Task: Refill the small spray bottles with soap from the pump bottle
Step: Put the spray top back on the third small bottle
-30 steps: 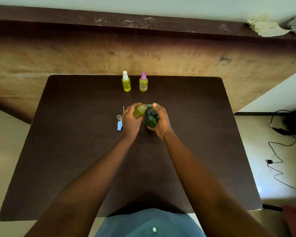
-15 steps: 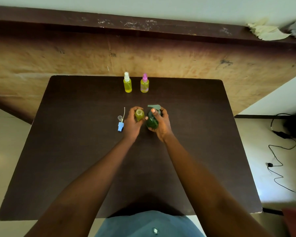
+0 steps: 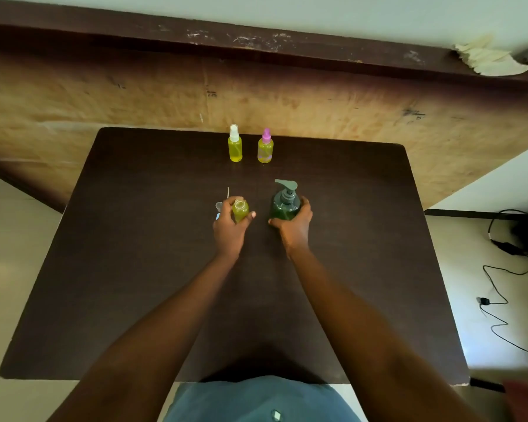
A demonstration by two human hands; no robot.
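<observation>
My left hand (image 3: 230, 229) grips a small open-topped bottle (image 3: 240, 210) of yellow-green soap, upright on the dark table (image 3: 134, 269). My right hand (image 3: 293, 227) is curled round the body of the dark green pump bottle (image 3: 284, 205), which stands upright to the right with its grey pump head pointing left. The two bottles are apart. Just left of my left hand lie a blue spray head with its thin white tube (image 3: 227, 192) and a small clear cap (image 3: 219, 205), partly hidden by my fingers.
Two capped spray bottles stand at the table's far edge: one with a white top (image 3: 235, 147), one with a pink top (image 3: 265, 149). A wooden board wall rises behind. Cables (image 3: 500, 300) lie on the floor to the right.
The small bottle went from tilted under the pump nozzle to upright. My hands moved apart, the left going left with the small bottle, the right going right with the pump bottle.
</observation>
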